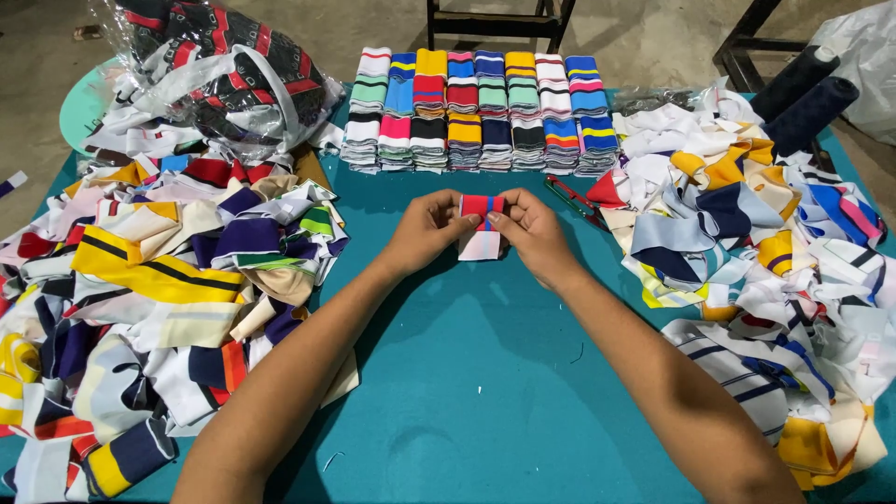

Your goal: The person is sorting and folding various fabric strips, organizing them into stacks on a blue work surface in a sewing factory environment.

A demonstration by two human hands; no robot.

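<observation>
A small folded strip of knit fabric, red with a blue stripe at the top and white below, lies on the teal table at its middle. My left hand pinches its left edge and my right hand pinches its right edge. Both thumbs press on the red band. Just beyond my hands stand two neat rows of folded striped strips in many colours.
A big loose heap of striped fabric pieces fills the left side, topped by a clear plastic bag of fabric. Another loose heap covers the right. Red-handled snips lie right of my hands. Two dark rolls sit far right.
</observation>
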